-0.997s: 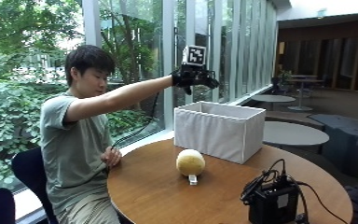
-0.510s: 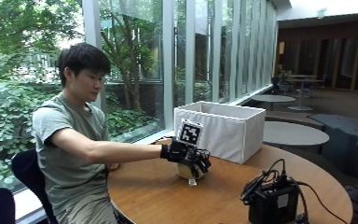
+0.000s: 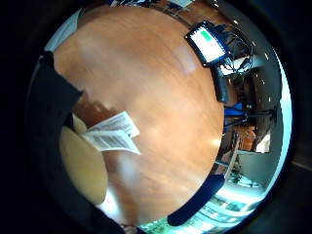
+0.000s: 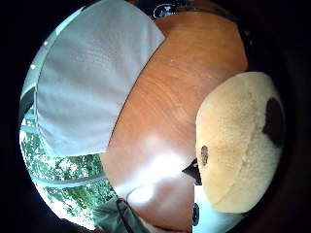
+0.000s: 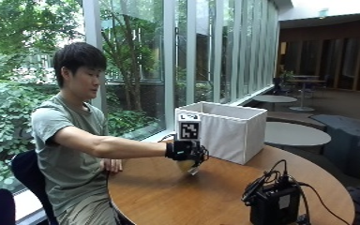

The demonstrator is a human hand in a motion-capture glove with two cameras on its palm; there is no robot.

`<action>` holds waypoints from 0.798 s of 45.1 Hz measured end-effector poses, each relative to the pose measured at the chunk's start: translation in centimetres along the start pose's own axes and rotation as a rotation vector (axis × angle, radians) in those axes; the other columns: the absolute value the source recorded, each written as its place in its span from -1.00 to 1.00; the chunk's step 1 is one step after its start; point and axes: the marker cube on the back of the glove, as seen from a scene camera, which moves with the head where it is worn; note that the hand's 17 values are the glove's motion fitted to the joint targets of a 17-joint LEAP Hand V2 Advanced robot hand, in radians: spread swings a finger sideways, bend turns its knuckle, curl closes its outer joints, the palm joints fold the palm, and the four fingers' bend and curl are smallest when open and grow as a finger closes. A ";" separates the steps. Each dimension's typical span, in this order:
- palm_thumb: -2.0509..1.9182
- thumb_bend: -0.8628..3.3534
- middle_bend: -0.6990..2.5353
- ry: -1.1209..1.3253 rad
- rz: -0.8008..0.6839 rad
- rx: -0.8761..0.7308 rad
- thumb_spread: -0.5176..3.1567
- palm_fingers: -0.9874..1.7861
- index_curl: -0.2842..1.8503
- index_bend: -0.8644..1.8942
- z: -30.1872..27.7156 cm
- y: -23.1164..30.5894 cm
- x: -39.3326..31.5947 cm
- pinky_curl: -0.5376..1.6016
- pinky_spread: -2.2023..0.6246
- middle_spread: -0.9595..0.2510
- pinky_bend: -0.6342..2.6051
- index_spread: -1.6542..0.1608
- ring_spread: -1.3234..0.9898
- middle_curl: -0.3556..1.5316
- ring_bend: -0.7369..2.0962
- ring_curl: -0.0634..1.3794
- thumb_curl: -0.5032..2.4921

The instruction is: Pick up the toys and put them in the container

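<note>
My gloved right hand grips a round, tan plush toy from above, at or just over the wooden table, in front of the white fabric container. The toy's paper tags hang from its side. In the thumb side palm view the plush toy sits close to my palm, with dark spots on it, and the container stands beside it. The little finger side palm view shows the toy at the edge, above the table top. The container's opening faces up.
A black device with cables stands on the near right part of the table; its lit screen shows in the little finger side palm view. The person's bare left hand rests at the table's edge. Glass windows run behind.
My hand came down from above the container onto the plush toy and closed around it. The toy now sits slightly higher and nearer the person than half a second ago.
</note>
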 end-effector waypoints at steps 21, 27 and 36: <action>0.32 -0.41 0.01 0.077 -0.082 0.217 0.01 0.26 0.15 0.09 -24.3 -0.1 -8.1 0.75 -0.46 0.23 -0.29 0.16 -0.24 0.78 0.31 0.72 0.20; 0.21 -0.20 0.10 0.286 -0.070 0.278 -0.17 0.22 0.29 0.13 -28.3 -2.4 -12.7 0.83 -0.36 0.25 -0.24 0.09 -0.30 0.73 0.33 0.45 0.42; 0.39 -0.20 0.15 0.143 -0.279 0.266 0.23 0.19 0.11 0.06 -28.9 -5.9 -22.9 0.89 -0.37 0.42 -0.24 -0.20 -0.31 0.69 0.45 -0.05 0.41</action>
